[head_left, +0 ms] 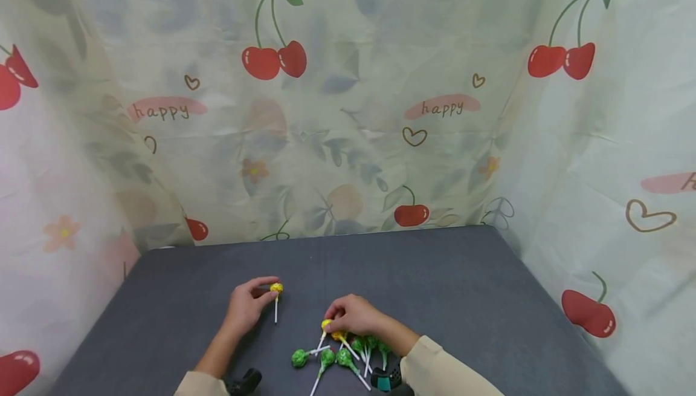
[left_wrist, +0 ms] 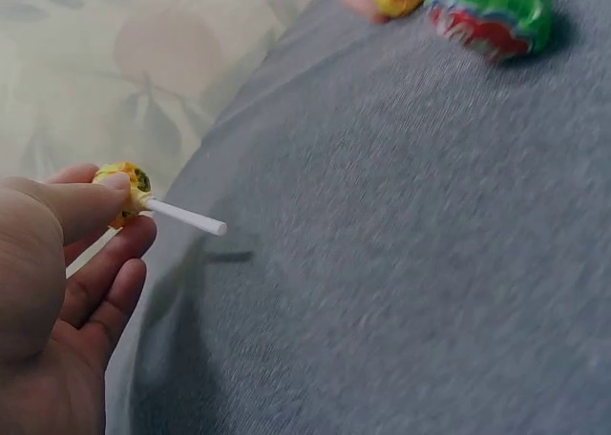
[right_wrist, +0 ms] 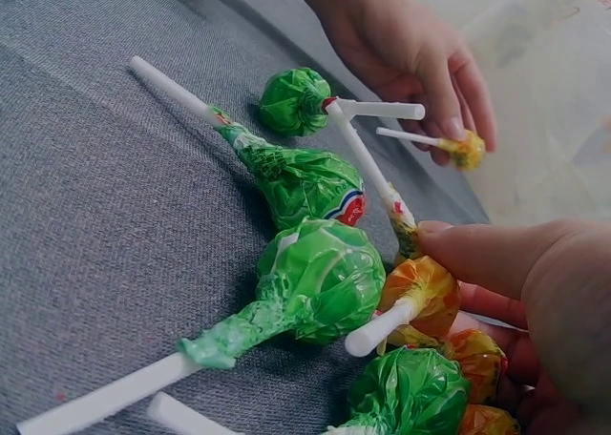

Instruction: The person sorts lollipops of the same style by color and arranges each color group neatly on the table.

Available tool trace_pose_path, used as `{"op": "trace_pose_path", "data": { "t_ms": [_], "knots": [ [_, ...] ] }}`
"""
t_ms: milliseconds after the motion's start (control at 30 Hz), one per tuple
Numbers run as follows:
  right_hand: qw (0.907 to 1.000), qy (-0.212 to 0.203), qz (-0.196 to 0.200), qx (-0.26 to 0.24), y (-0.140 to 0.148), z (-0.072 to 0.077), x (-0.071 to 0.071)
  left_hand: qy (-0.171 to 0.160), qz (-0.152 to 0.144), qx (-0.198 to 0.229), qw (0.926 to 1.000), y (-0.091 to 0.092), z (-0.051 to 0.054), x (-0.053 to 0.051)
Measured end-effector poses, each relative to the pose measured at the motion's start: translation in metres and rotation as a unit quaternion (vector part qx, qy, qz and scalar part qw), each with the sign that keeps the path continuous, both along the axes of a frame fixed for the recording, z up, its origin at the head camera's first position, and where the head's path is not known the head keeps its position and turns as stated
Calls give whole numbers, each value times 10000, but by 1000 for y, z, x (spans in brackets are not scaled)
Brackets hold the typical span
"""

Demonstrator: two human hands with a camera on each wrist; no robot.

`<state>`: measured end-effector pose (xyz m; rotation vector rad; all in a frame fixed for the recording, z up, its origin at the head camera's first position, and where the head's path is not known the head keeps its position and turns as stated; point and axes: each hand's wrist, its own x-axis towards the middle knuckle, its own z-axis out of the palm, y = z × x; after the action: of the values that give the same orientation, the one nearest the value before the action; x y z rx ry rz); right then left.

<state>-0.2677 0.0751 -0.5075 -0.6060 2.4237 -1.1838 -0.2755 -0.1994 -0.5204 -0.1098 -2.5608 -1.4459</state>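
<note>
Between thumb and fingers my left hand (head_left: pixel 247 306) pinches the head of a yellow lollipop (head_left: pixel 277 288), its white stick (left_wrist: pixel 191 216) pointing away from the palm. My right hand (head_left: pixel 356 316) is at the pile, thumb and fingertips on a yellow lollipop (head_left: pixel 326 325) whose stick slants down to the left. Beside that hand lie another yellow lollipop (right_wrist: pixel 425 297) and several green lollipops (right_wrist: pixel 325 273). One green lollipop (head_left: pixel 299 358) lies at the pile's left side. In the right wrist view, the right hand's curled fingers are partly hidden behind the candies.
A dark grey cloth-covered table (head_left: pixel 435 281) spreads under both hands. Patterned curtains (head_left: pixel 337 112) with cherries and hearts stand behind it and at both sides. Black wrist-worn devices (head_left: pixel 247 382) show near the table's front edge.
</note>
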Motion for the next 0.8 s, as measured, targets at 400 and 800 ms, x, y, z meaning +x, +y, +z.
{"op": "trace_pose_path", "data": {
  "t_ms": [400,800],
  "knots": [
    [10000,33,-10,-51,0,0,1,100,181,-200,9996,-21,-5,-11],
    [9999,47,-38,-137,1,-4,-2,69,491,-671,9965,-36,-11,-21]
  ]
}}
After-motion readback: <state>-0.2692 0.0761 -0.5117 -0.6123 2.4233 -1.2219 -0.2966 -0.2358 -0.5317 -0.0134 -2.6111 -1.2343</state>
